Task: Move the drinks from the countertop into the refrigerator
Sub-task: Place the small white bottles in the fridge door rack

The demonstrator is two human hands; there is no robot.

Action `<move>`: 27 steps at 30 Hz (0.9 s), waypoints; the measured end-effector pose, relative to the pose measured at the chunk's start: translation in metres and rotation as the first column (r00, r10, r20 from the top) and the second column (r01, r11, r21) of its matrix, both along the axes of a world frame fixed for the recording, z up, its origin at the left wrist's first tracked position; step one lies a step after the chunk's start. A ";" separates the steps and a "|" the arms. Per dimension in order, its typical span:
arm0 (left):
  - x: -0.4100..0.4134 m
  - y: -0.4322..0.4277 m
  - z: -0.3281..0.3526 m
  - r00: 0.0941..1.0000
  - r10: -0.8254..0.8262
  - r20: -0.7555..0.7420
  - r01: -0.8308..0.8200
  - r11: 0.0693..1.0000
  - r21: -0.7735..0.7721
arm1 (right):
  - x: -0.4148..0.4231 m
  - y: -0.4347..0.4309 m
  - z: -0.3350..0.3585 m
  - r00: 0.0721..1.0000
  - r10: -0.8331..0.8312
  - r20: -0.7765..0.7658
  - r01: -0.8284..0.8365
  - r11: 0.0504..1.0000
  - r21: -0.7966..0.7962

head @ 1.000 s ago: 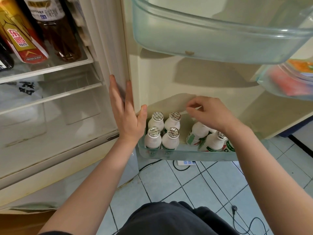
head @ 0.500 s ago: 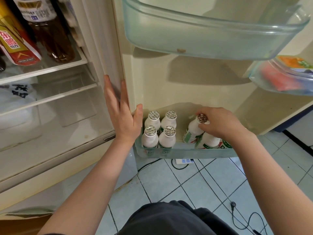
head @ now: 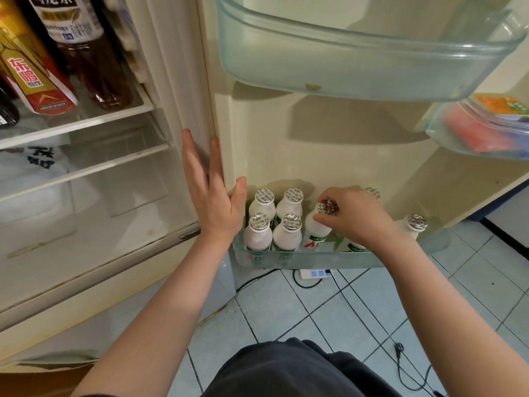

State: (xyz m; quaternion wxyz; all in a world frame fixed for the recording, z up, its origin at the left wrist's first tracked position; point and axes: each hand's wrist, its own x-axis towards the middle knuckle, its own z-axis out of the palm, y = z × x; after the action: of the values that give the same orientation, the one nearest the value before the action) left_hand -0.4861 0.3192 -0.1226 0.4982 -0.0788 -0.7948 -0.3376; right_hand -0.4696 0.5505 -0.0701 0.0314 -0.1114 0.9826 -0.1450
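Note:
Several small white drink bottles with foil caps stand in the bottom door shelf of the open refrigerator. A block of them stands upright at the shelf's left end. My right hand pinches the neck of a tilted white bottle just right of that block. Another bottle stands alone at the right end, and a cap shows behind my right hand. My left hand rests flat, fingers straight, against the inner edge of the refrigerator door.
Tall bottles and a red-gold carton sit on the fridge's upper shelf. An empty clear door bin hangs above, with a second bin holding packets at right. A power strip and cables lie on the tiled floor.
My right hand came down onto the shelf, took a bottle by its neck and shifted it left towards the standing block. My left hand stayed on the door edge.

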 end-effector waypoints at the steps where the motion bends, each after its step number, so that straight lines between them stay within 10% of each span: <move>1: -0.001 0.000 -0.001 1.000 -0.003 -0.004 0.003 1.000 0.000 | 0.001 -0.001 0.000 1.000 0.002 0.013 -0.002 1.000 -0.008; 27: -0.001 0.000 0.000 1.000 -0.022 -0.009 0.022 1.000 -0.011 | 0.023 -0.005 0.002 0.997 0.034 0.072 -0.034 0.999 -0.005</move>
State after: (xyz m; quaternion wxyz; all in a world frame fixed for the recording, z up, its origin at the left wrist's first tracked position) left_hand -0.4866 0.3189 -0.1225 0.4977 -0.0920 -0.7934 -0.3381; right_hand -0.4465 0.5460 -0.0683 0.0693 -0.1228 0.9785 -0.1504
